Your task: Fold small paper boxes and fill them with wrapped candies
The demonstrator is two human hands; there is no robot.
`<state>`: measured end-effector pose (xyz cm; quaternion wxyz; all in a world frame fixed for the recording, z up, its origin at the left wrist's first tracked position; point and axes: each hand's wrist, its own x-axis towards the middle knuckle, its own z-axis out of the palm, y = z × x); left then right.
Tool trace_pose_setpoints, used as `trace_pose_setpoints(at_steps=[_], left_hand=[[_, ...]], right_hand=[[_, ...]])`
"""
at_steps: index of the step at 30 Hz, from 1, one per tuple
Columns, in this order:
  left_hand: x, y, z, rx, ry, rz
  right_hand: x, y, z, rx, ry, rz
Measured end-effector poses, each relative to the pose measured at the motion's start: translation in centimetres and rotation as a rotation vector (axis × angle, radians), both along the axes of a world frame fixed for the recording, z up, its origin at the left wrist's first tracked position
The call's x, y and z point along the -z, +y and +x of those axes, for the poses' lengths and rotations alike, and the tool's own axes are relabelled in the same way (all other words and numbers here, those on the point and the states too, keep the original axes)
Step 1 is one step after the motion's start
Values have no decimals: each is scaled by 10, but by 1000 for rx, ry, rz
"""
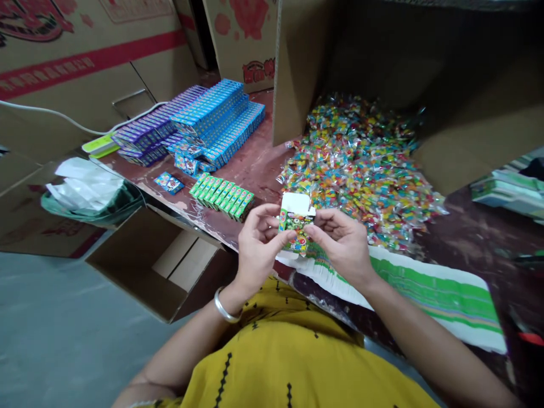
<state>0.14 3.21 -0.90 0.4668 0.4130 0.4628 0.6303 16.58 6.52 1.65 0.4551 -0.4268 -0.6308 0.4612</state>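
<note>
Between my two hands is a small green candy box (296, 224), with its white top flap standing up. My left hand (264, 235) grips its left side, thumb on the printed front. My right hand (340, 241) pinches the right edge. Beneath and to the right lies a long fanned row of flat green-and-white box blanks (433, 289), partly hidden by my right forearm. Just beyond the box spreads a heap of wrapped colourful candies (361, 170). Left of my left hand stands a row of filled-out green boxes (221, 195).
Stacked blue boxes (221, 124) and purple boxes (157, 124) stand at the back left. A large carton (450, 107) lies open around the candies. Below the table edge is an open cardboard box (140, 266); a white cable (63, 116) crosses at left.
</note>
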Motion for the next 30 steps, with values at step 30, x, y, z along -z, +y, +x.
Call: trace_pose_setpoints(at_steps=[30], left_hand=[[-10, -3, -8, 139, -73, -94]], right_hand=[[2, 12, -6, -49, 8, 246]])
